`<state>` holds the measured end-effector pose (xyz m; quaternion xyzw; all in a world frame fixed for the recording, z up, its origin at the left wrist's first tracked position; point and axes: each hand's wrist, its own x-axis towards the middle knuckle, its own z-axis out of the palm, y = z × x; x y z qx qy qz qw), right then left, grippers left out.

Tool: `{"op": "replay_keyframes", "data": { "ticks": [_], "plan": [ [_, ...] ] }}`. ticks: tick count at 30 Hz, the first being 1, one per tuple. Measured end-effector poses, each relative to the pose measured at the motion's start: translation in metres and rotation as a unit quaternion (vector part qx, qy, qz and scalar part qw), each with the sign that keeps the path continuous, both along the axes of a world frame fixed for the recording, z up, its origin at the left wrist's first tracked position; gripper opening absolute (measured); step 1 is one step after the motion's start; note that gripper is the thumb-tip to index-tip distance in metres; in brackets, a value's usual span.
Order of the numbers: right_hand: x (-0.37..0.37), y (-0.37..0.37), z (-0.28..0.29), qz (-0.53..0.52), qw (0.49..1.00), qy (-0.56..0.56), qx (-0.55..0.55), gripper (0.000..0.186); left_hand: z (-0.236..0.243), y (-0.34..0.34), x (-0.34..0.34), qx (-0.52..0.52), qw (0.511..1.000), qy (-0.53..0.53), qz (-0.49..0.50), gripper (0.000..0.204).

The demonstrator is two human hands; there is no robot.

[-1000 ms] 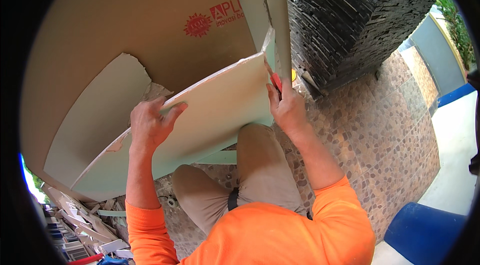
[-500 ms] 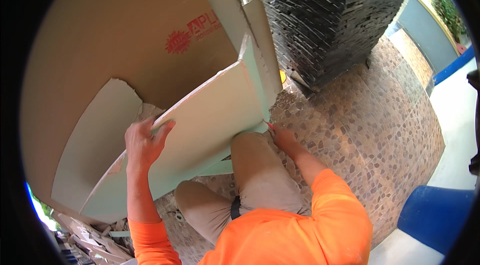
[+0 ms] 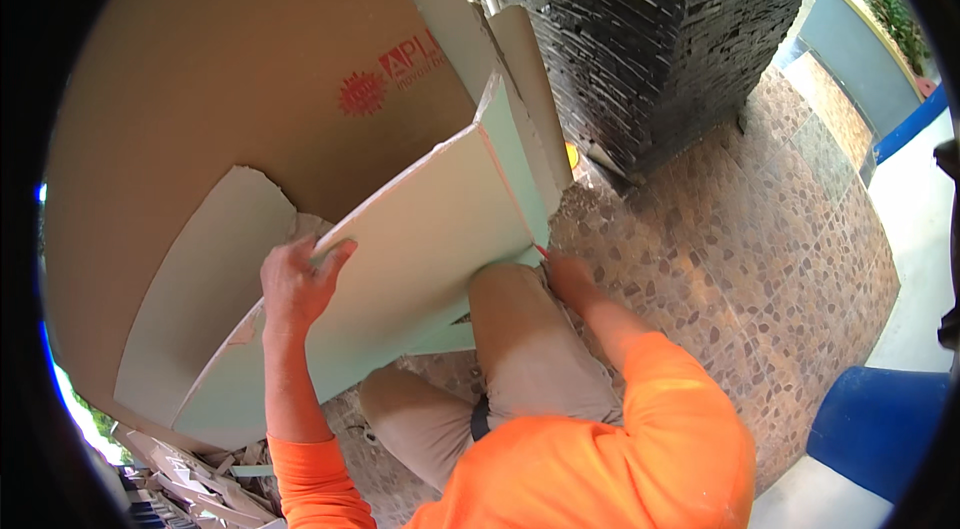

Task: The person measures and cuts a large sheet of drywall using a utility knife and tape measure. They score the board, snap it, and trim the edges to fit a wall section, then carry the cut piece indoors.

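Observation:
A large pale-green plasterboard sheet (image 3: 420, 214) stands tilted in front of my knees. Its right end has a narrow strip (image 3: 517, 159) bent back along a crease with an orange-red line. My left hand (image 3: 300, 279) grips the sheet's upper edge, thumb on the near face and fingers over the far side. Low at the crease, near my right knee, my right hand (image 3: 570, 279) is closed around what looks like a red utility knife (image 3: 542, 251). Only its red front end shows, touching the lower end of the crease; the rest is hidden in my fist.
Behind stands a big brown-faced board (image 3: 260, 79) with red print, and a cut offcut (image 3: 205, 279) leans on it. A dark stone-clad pillar (image 3: 640, 49) rises beyond. Scraps (image 3: 190, 484) lie lower left; a blue-and-white object (image 3: 880, 434) is at right on the pebble-patterned floor (image 3: 700, 299).
The whole view has shifted slightly to the right. The orange-red line along the crease shows more clearly. Both hands keep nearly the same places on the sheet.

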<state>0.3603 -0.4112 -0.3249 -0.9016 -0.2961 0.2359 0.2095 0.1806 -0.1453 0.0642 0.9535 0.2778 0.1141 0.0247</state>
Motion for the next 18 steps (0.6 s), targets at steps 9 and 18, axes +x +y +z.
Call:
{"op": "replay_keyframes", "data": {
  "ticks": [9, 18],
  "plan": [
    [0.004, 0.0, -0.022, 0.013, 0.998, 0.028, -0.051, 0.024, -0.001, -0.007, -0.003, -0.03, 0.999, -0.022, -0.036, 0.046],
    [0.01, 0.01, -0.045, -0.014, 0.995, 0.083, -0.062, 0.03, -0.007, 0.001, -0.002, -0.012, 0.999, -0.027, -0.018, 0.054]
  ]
}}
